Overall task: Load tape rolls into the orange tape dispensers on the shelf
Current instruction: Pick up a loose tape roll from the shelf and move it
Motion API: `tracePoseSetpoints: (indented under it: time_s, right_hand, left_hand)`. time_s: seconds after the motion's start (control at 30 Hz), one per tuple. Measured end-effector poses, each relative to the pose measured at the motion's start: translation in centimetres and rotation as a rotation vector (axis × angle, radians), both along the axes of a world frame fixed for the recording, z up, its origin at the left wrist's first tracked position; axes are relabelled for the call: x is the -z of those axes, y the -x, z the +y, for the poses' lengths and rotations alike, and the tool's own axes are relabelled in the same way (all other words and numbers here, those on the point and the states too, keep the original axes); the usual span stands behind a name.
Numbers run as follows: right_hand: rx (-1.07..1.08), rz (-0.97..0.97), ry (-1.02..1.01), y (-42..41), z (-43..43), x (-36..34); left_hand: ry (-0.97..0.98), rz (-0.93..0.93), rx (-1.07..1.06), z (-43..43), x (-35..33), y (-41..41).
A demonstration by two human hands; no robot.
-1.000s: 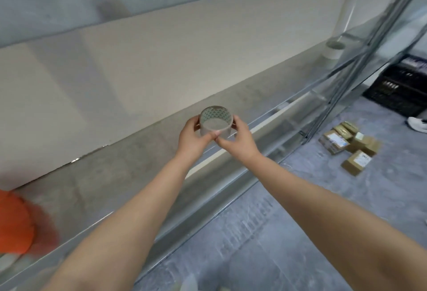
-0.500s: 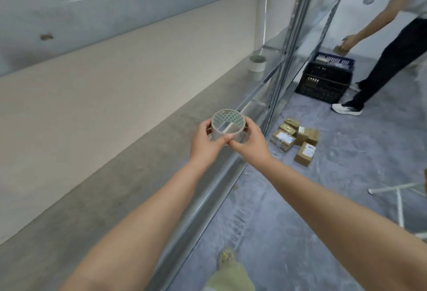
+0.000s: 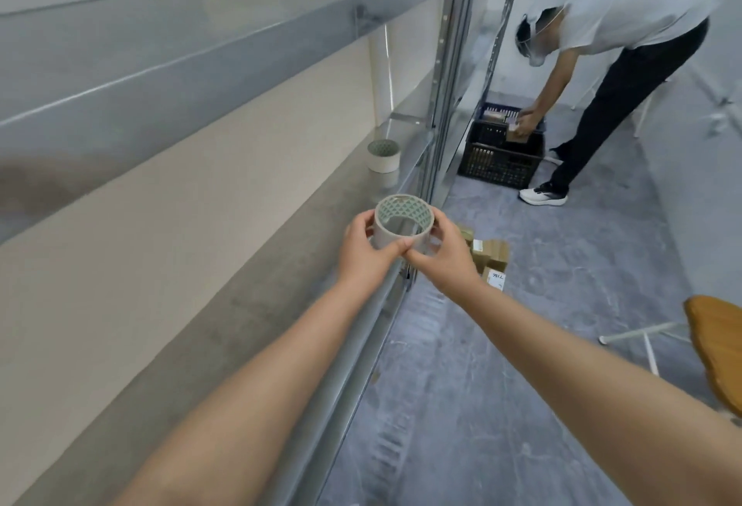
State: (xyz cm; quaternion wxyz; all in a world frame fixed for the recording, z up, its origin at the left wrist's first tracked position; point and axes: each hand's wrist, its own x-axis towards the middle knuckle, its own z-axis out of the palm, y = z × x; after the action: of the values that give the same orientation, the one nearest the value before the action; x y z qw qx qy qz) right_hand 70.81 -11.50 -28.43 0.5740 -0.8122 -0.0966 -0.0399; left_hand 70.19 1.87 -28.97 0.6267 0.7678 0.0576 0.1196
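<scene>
Left hand (image 3: 363, 252): I had it cupped around the near left side of the tape roll (image 3: 403, 225), thumb laid across the front — fingers closed on it.
Right hand (image 3: 443, 254): it gripped the roll's right side, fingertips meeting my left thumb.
Tape roll: held in the air above the front edge of the shelf (image 3: 249, 304), open core facing up and toward me.
Boxes (image 3: 492, 258): small cardboard ones lay on the floor just beyond my right hand.
Second roll (image 3: 383, 156): it stood further along the shelf, probably tape too — blurred.
Crate (image 3: 500, 154): another person (image 3: 618, 59) bent over it.
</scene>
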Motion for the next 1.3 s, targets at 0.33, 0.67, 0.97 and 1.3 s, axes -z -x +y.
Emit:
tracePoseSetpoints:
  time_s: [0.33, 0.67, 0.97, 1.3]
  right_hand:
    - [-0.023, 0.010, 0.000, -9.1, -4.4, 1.1]
    - [-0.172, -0.006, 0.015, -22.0, -12.8, 0.6]
    - [-0.322, -0.001, 0.056, -31.4, -15.1, 0.3]
    - [-0.381, -0.022, 0.128, -41.1, -11.7, 1.4]
  left_hand:
    - [-0.011, 0.033, -0.025, -4.5, 0.9, -8.5]
    - [-0.024, 0.039, -0.188, -13.7, 0.4, -19.1]
    - [-0.015, 0.047, -0.229, -16.5, -0.4, -25.2]
    - [-0.015, 0.111, -0.193, -14.0, 1.5, -33.6]
